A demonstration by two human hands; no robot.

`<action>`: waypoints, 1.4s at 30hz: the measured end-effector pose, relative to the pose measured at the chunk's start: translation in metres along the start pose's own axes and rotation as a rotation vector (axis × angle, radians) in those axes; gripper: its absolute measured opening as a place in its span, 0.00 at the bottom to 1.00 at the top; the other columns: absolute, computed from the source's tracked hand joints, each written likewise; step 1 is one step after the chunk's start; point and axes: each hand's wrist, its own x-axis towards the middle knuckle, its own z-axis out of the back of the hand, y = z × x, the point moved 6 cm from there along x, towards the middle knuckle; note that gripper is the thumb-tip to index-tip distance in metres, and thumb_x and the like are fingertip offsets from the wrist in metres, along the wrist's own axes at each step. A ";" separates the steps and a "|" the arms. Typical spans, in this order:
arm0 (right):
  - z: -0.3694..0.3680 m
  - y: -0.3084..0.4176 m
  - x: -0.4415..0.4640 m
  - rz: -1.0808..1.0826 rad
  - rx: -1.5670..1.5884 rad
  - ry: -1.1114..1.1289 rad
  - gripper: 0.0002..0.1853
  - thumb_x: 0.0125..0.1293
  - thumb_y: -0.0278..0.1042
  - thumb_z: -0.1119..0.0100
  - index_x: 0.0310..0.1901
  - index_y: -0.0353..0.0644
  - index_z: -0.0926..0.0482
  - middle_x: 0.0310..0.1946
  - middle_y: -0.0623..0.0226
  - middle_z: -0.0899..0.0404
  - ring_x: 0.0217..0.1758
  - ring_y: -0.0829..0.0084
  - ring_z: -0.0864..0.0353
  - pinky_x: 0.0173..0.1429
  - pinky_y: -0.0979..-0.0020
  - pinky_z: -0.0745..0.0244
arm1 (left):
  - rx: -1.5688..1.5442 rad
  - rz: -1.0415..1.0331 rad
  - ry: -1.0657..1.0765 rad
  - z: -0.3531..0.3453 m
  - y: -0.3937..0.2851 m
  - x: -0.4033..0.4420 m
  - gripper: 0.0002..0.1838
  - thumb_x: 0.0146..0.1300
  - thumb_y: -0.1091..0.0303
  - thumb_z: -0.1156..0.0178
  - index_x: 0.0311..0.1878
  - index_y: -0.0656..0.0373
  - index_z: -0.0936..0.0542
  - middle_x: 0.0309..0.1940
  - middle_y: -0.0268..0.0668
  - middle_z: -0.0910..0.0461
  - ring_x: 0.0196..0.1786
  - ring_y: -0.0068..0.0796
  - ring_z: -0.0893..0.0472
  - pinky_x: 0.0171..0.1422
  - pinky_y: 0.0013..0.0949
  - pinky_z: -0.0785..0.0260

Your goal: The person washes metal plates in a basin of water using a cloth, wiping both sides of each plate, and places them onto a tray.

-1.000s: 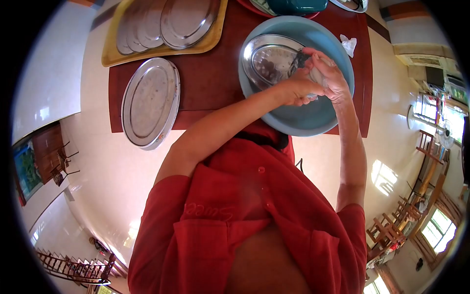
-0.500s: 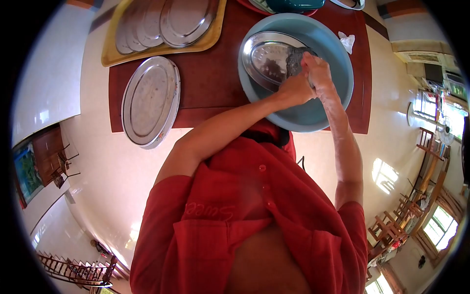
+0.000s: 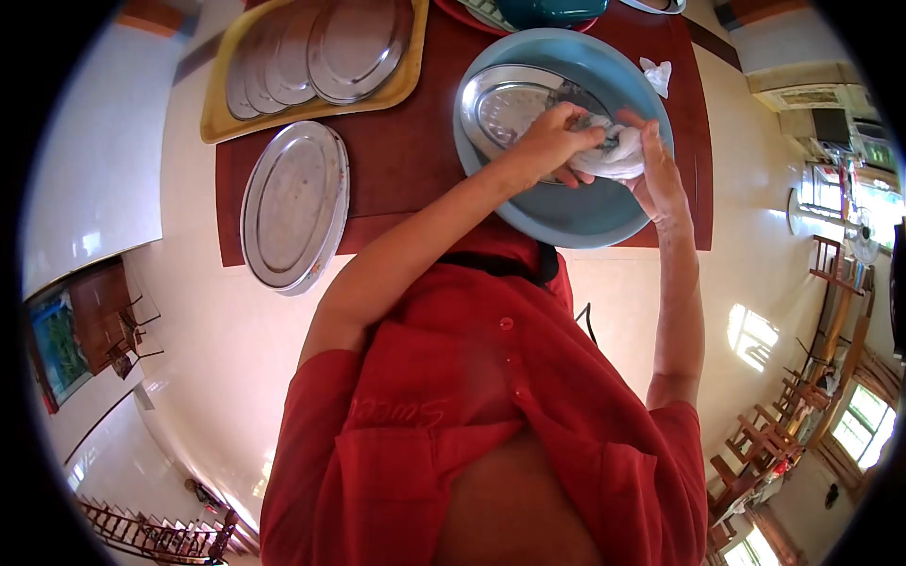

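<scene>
Over a blue basin (image 3: 566, 231), both my hands are at a wet, bunched white-and-grey cloth (image 3: 615, 156). My left hand (image 3: 557, 143) grips the cloth's left side, thumb on top and fingertips beneath. My right hand (image 3: 659, 177) cups its right side, fingers fairly straight and pressed to it. Inside the basin, a shiny oval metal platter (image 3: 500, 106) leans toward the left wall. The cloth and my hands cover its right part. A dark patch shows above the cloth; I cannot tell whether it is cloth or reflection.
Oval metal platters (image 3: 293, 208) lie stacked at the table's left front corner, overhanging the edge. Behind them, a yellow tray (image 3: 408, 85) holds several overlapping platters (image 3: 359, 47). Crumpled white tissue (image 3: 655, 77) lies right of the basin on the red-brown table (image 3: 396, 179). A green container (image 3: 552, 11) stands behind.
My hands were clenched together around the cloth; now they have moved apart and the cloth is spread looser between them. The platter stays in the basin.
</scene>
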 end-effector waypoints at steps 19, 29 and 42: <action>-0.008 0.016 -0.041 0.145 0.264 0.097 0.34 0.44 0.26 0.39 0.58 0.40 0.37 0.51 0.58 0.30 0.56 0.63 0.31 0.62 0.63 0.36 | 1.250 -0.473 -0.896 0.100 -0.056 -0.044 0.19 0.51 0.60 0.39 0.44 0.59 0.28 0.40 0.44 0.25 0.44 0.44 0.25 0.46 0.41 0.33; 0.016 -0.018 -0.042 0.092 0.255 -0.028 0.25 0.63 0.41 0.44 0.55 0.34 0.33 0.45 0.61 0.25 0.47 0.71 0.24 0.49 0.71 0.27 | 1.020 -0.398 -0.705 0.113 -0.036 -0.023 0.21 0.46 0.65 0.40 0.44 0.66 0.25 0.40 0.49 0.23 0.43 0.46 0.23 0.46 0.41 0.30; 0.007 -0.016 -0.039 0.201 0.153 -0.155 0.25 0.59 0.38 0.39 0.55 0.39 0.34 0.44 0.64 0.26 0.45 0.73 0.25 0.47 0.73 0.27 | -0.036 -0.410 -0.300 0.023 -0.036 -0.023 0.21 0.66 0.65 0.50 0.59 0.65 0.32 0.48 0.36 0.26 0.47 0.23 0.28 0.53 0.25 0.36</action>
